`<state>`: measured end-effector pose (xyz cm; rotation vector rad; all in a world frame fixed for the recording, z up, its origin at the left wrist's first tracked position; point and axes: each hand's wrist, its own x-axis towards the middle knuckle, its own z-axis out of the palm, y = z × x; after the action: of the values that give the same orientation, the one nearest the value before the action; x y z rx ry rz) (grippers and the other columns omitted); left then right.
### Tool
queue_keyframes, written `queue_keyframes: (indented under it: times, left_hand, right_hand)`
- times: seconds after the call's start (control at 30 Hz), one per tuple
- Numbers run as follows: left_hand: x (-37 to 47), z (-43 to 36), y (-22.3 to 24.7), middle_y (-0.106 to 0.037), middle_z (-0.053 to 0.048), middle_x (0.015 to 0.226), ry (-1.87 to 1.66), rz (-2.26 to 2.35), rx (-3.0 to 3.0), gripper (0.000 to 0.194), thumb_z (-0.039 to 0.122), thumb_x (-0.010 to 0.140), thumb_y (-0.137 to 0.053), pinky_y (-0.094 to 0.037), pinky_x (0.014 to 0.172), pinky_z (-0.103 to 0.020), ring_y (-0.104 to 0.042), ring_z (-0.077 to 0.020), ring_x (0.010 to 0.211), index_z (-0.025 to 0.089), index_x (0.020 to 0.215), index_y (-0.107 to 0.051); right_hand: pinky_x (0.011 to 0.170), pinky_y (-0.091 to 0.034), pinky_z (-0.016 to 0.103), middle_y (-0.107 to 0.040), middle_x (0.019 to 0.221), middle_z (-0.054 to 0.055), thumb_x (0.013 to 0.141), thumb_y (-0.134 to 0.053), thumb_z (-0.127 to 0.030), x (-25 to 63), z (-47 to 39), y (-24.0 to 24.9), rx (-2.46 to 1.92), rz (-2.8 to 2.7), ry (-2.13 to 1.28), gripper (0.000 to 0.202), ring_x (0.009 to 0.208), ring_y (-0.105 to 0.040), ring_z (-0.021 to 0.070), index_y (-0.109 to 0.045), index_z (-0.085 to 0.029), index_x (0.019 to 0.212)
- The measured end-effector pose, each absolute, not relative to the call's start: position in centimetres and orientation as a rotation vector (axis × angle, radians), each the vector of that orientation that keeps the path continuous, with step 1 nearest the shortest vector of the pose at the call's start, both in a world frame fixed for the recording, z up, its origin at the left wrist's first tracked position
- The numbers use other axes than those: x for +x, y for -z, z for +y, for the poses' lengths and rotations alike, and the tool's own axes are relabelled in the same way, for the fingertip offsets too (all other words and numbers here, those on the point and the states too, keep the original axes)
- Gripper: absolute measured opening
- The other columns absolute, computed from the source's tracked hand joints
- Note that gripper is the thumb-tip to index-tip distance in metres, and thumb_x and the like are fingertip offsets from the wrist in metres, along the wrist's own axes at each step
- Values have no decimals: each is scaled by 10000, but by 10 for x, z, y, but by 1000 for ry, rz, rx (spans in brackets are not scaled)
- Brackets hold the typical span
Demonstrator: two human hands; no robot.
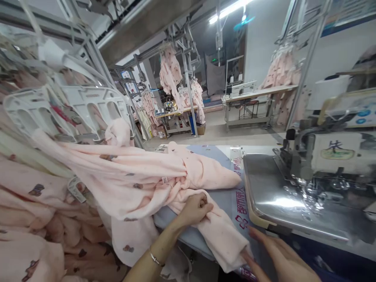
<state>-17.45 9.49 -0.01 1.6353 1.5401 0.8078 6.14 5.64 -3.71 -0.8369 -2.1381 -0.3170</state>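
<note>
A pale pink fleece garment (141, 180) with small dark prints stretches from a hanger rack on the left onto the sewing table. My left hand (195, 207) is closed on a fold of this fabric near the table's front edge. My right hand (276, 254) lies flat with fingers extended at the lower right. Its fingertips touch the end of the garment's sleeve (226, 243). A bracelet sits on my left wrist.
An industrial sewing machine (329, 156) with a shiny metal bed (279, 199) stands at the right. White plastic hangers (88, 109) and piled pink garments (35, 219) crowd the left. More pink garments (170, 74) hang from overhead rails behind; work tables (252, 96) stand beyond.
</note>
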Motion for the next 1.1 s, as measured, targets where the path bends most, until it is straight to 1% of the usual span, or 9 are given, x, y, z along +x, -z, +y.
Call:
queue_keyframes:
  times: [0.13,0.27,0.43,0.53,0.6,0.7,0.83,0.97,1.1]
  left_hand:
    - [-189,76,-15,-406,95,453,-727,1464,1555,208,256,812,-538,-249,390,-186,-372,-77,364,205,712,-363]
    - [-193,38,-52,-481,79,532,-712,1456,1615,227,283,743,-684,-352,480,-196,-443,-88,467,178,834,-505]
    - [-157,-4,-107,-591,-57,1107,-731,1490,2184,682,382,624,-820,-441,869,-307,-548,-213,994,202,1191,-488]
    - [-140,-12,-111,-633,-61,930,-329,1539,2419,218,180,767,-613,-452,771,-322,-586,-226,883,161,979,-568]
    - [-139,-16,-105,-632,-58,837,-200,1662,2433,98,110,772,-508,-432,693,-314,-596,-222,794,158,832,-568]
    - [-148,-28,-94,-619,-29,767,-471,1753,2348,111,86,697,-502,-391,631,-264,-587,-179,720,165,761,-546]
    - [-164,-58,-79,-569,18,648,-1072,1664,2378,219,99,613,-453,-345,522,-202,-532,-109,568,179,796,-544]
    - [-171,-80,-51,-575,40,609,-859,1762,2461,256,75,606,-465,-360,457,-172,-537,-96,493,200,814,-547]
    - [-156,-66,-33,-655,-126,965,-830,1865,2530,463,200,721,-578,-513,663,-296,-638,-264,865,126,1172,-506]
  right_hand:
    - [657,-516,116,-651,899,-11,857,-378,-164,49,60,34,-853,-2173,176,281,804,-650,73,-523,-178,1098]
    - [805,-497,160,-628,989,16,886,-382,-147,51,60,1,-723,-2074,168,277,942,-607,90,-541,-188,1109]
    - [725,-489,217,-624,815,7,897,-394,-102,36,51,-51,-391,-2108,221,222,800,-585,120,-593,-160,975]
    - [734,-466,249,-595,777,15,887,-437,-84,25,44,-53,-408,-2058,129,155,796,-561,131,-575,-151,911]
    - [742,-464,236,-591,813,15,886,-488,-106,20,37,-42,-444,-2048,33,95,826,-555,124,-554,-161,927]
    - [724,-490,207,-606,922,24,889,-506,-183,12,28,-15,-574,-2023,-174,145,868,-579,113,-532,-171,1031]
    - [566,-500,163,-649,780,-59,785,-500,-136,10,28,11,-664,-2087,-328,190,674,-628,94,-612,-229,906]
    - [617,-515,144,-680,880,-62,856,-418,-129,26,38,-2,-722,-2023,-269,280,736,-655,81,-640,-246,981]
    - [733,-518,165,-653,917,-41,864,-343,-123,29,34,-27,-564,-2077,-165,360,877,-625,84,-644,-264,1002]
